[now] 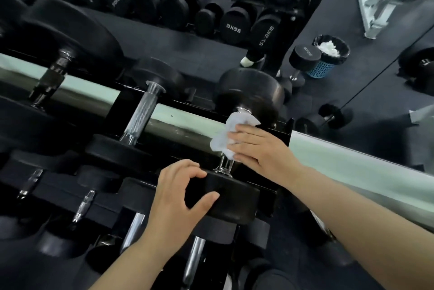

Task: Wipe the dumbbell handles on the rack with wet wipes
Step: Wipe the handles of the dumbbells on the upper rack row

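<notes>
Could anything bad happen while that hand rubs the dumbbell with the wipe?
Maybe. The dumbbell sits at the end of the rack; if the left hand loosens its hold, it might roll. The wet wipe could also leave the handle slippery under the right hand.

Single view on record, from the camera worn on your head. It faces forward and steeply down over the rack (277,133), with the frame tilted, so the pale strip (94,92) behind the rack runs from the left edge down to the right edge. Range is close. Your left hand (178,198) on a dumbbell head (232,198) and your right hand (258,148) over the wipe (225,134) sit in the lower middle, and both forearms enter from the bottom and lower right. The lens is wide. Past the rack it meets a mirror (164,38), which shows reversed lettering, floor and a blue bin (321,68). The lower left corner is blurred.
</notes>
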`<state>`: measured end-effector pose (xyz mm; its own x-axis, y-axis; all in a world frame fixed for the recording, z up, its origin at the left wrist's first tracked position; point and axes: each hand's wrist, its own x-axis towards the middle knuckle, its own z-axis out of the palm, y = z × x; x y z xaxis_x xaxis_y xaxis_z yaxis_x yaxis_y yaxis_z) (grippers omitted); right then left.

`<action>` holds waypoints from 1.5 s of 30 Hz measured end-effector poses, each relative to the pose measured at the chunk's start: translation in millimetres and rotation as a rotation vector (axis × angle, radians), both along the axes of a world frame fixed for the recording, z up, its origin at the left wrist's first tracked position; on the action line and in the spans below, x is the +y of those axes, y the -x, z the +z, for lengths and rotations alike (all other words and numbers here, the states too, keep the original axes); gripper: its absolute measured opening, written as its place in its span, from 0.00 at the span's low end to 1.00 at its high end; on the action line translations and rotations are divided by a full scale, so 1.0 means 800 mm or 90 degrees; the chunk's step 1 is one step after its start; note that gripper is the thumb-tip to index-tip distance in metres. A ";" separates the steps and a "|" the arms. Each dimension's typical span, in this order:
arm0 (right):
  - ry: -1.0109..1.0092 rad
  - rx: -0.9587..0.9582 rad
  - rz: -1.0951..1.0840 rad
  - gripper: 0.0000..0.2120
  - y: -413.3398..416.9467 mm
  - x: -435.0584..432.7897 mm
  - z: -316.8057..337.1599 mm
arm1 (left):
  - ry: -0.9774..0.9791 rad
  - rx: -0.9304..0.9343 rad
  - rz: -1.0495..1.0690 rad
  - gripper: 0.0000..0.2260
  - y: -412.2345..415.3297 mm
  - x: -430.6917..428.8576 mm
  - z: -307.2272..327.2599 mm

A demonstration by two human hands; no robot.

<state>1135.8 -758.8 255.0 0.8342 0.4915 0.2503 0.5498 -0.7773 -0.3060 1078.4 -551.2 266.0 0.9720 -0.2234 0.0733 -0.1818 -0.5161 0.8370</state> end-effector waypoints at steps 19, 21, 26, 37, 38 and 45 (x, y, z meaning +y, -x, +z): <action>-0.170 -0.034 -0.187 0.11 -0.017 0.040 0.000 | -0.009 0.001 -0.023 0.16 -0.003 0.000 0.003; -0.094 -0.024 -0.145 0.12 -0.017 0.040 -0.007 | -0.017 -0.005 -0.028 0.16 -0.003 0.001 0.002; -0.091 0.031 -0.090 0.09 -0.005 0.029 0.001 | -0.008 -0.002 -0.026 0.16 -0.003 0.001 0.002; -0.297 0.141 -0.345 0.06 -0.025 0.035 0.015 | -0.009 -0.011 -0.026 0.16 -0.003 0.000 0.003; -0.290 0.169 -0.342 0.06 -0.024 0.037 0.015 | -0.009 -0.015 -0.028 0.16 -0.003 0.000 0.003; -0.226 0.313 -0.127 0.08 0.013 0.027 0.024 | -0.010 -0.021 -0.020 0.13 -0.004 0.000 0.000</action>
<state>1125.2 -737.0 274.1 0.9601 0.2718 -0.0662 0.1345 -0.6558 -0.7428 1081.5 -550.8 265.8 0.9615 -0.2555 0.1016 -0.2259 -0.5233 0.8217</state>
